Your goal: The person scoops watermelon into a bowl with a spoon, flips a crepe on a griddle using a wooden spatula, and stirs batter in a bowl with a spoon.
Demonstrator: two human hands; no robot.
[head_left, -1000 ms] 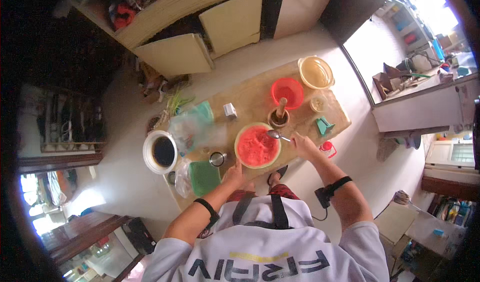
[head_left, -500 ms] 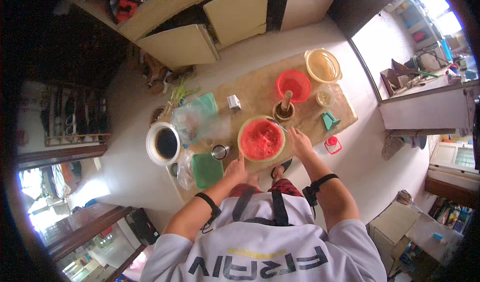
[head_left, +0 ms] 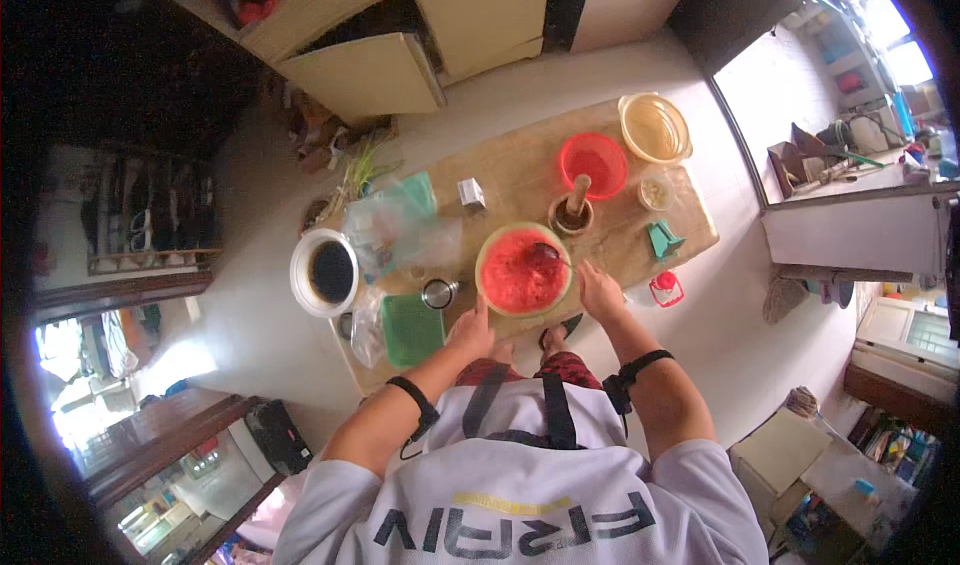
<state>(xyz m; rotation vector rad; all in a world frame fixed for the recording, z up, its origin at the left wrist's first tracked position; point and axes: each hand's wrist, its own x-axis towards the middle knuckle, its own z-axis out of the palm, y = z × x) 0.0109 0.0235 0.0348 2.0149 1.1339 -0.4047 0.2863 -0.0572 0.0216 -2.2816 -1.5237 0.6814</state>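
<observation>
A pale yellow-green bowl (head_left: 538, 312) full of a wet, red mashed food (head_left: 512, 277) stands near the front edge of the wooden table. My right hand (head_left: 598, 292) is closed round the handle of a dark spoon (head_left: 546, 253), whose head lies in the red food. At the bowl's near left side, my left hand (head_left: 472, 329) grips the rim, thumb upward. Right behind the bowl is a mortar (head_left: 570, 222) with a wooden pestle (head_left: 578, 193) standing in it. A metal cup (head_left: 438, 294) sits left of the bowl.
On the table's (head_left: 500, 180) right are a red basin (head_left: 592, 165), a yellow basin (head_left: 655, 130), a small tub (head_left: 655, 195) and a teal plastic piece (head_left: 663, 239). To the left are a green container (head_left: 413, 331), plastic bags (head_left: 385, 240) and a white bowl of dark liquid (head_left: 325, 273).
The spoon's head has shifted from the bowl's far right rim down into the red food. My left hand keeps its hold on the rim. The whole view has tilted slightly.
</observation>
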